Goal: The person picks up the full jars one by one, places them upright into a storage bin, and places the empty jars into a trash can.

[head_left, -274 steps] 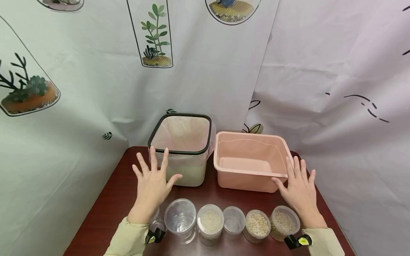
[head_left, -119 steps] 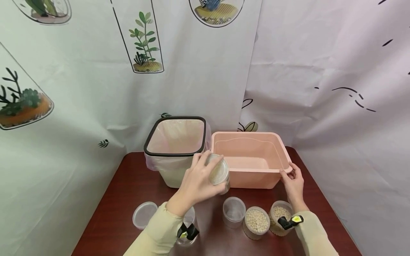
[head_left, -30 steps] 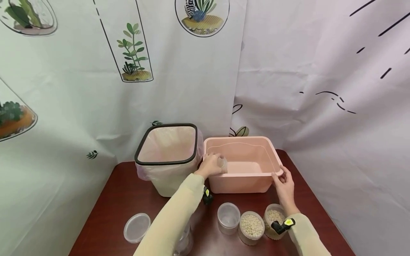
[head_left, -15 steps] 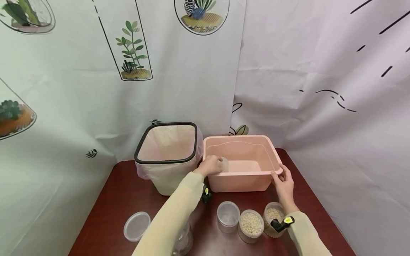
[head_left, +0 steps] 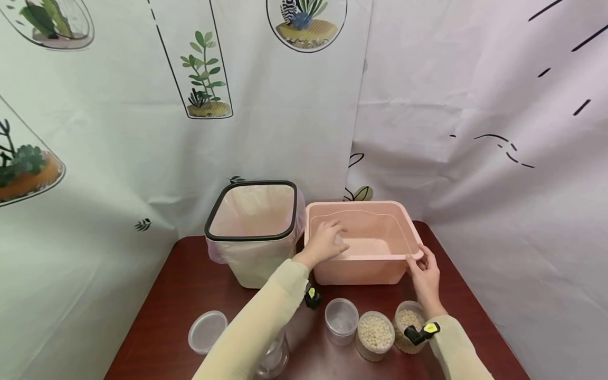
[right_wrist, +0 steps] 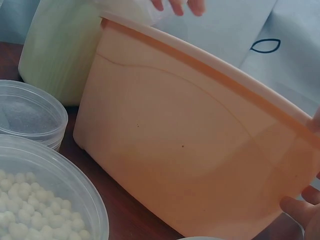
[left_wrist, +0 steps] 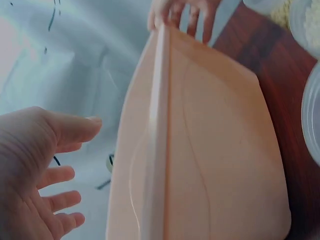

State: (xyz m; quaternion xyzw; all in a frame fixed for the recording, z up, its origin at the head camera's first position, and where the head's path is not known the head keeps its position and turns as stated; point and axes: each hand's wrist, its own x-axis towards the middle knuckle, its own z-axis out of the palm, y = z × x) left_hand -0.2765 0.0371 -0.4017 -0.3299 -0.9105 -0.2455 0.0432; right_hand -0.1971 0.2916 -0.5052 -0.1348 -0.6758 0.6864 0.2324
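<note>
My left hand (head_left: 325,243) is over the left end of a pink plastic basin (head_left: 361,272). Its fingers are spread and loosely bent, and the left wrist view shows nothing in them. Inside the basin, a small part of a clear container (head_left: 339,239) shows beside the fingers; the hand hides the rest. My right hand (head_left: 426,277) grips the basin's front right rim, thumb at the front. Below that wrist stands a jar of pale beads (head_left: 409,318). Next to it are another jar of pale beads (head_left: 375,333) and a clear tub (head_left: 341,322).
A bin (head_left: 256,269) with a black rim and pink liner stands left of the basin. On the dark red table (head_left: 166,295) lies a clear round lid (head_left: 207,332). My left sleeve partly covers a clear cup (head_left: 275,361). A patterned cloth (head_left: 404,116) hangs behind.
My left hand carried the lidded jar into the basin, then loosened its fingers and rose slightly off it. The right hand moved earlier to the basin rim and has stayed there.
</note>
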